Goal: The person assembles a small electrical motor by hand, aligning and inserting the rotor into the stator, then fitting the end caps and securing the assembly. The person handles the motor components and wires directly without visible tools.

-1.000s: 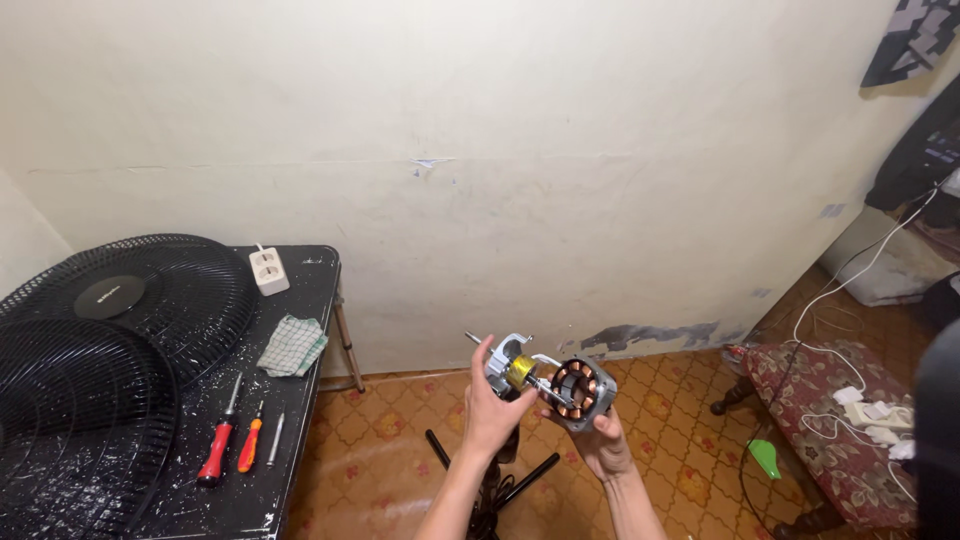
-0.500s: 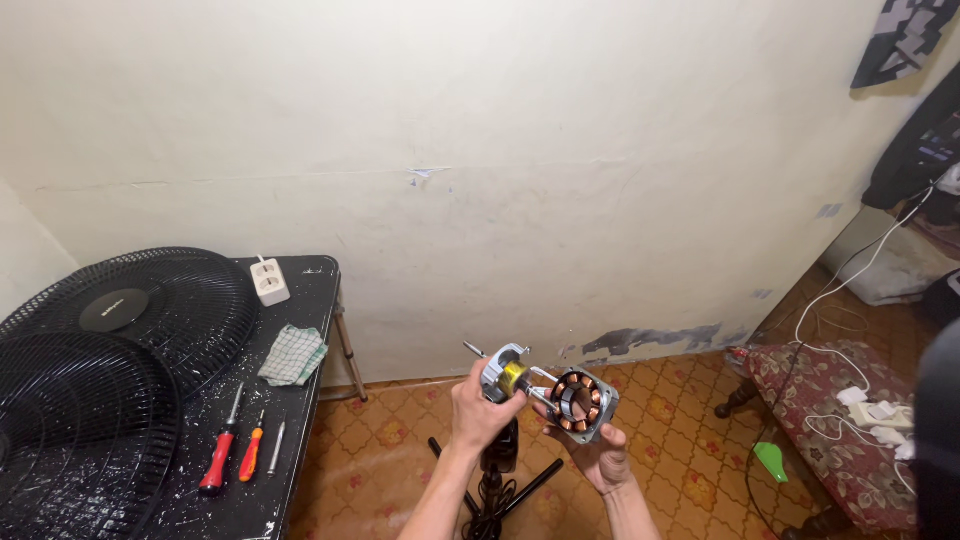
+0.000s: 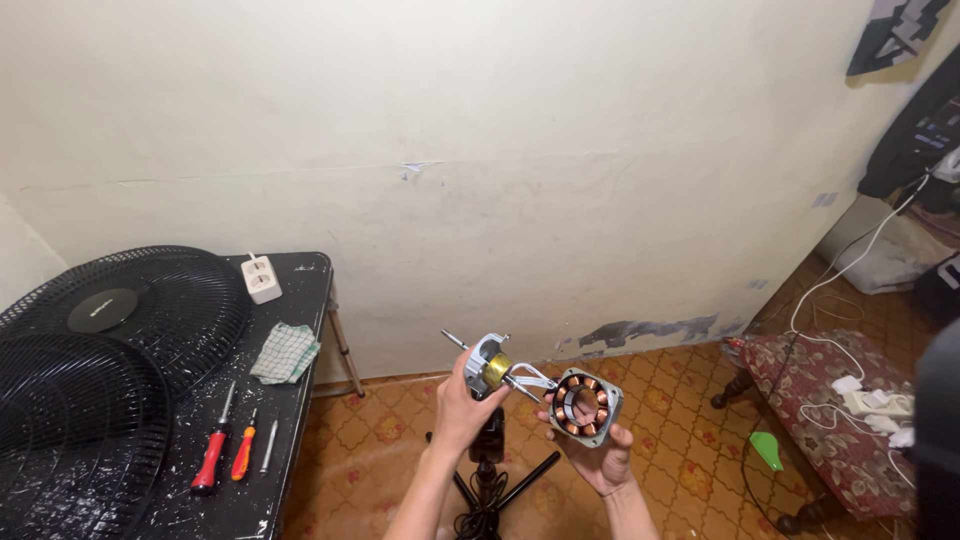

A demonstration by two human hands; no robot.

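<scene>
So I've got the fan motor split in two up in the air in front of me, over the tiled floor [image 3: 690, 440] and well clear of the worktop [image 3: 290, 400]. The stator [image 3: 585, 405], the squarish metal frame with the ring of copper windings, sits in my right hand [image 3: 600, 455], cradled from below with the fingers curled up around its lower edge, so that grip is closed on it but not squeezing hard as far as I can tell. My left hand [image 3: 462, 405] has the rotor end [image 3: 490, 368], the grey housing piece with the brass-coloured bushing and the shaft poking out up-left; fingers wrapped snug around it from underneath. The two halves are just beside each other, a thin silver bracket or leads between them, can't tell if they're touching. My read: I'm at the pull-apart/inspect stage, looking into the windings. Next move probably needs the two pieces kept square to each other so the shaft doesn't scrape the copper, and one hand freed without dropping anything. Off to the left, the worktop has two black fan grilles [image 3: 100, 380], a red screwdriver [image 3: 212, 455], an orange one [image 3: 243, 455], a small plain driver [image 3: 268, 447], a checked rag [image 3: 286, 352] and a white power strip [image 3: 263, 279]. A black stand [image 3: 490, 480] is below my hands.
</scene>
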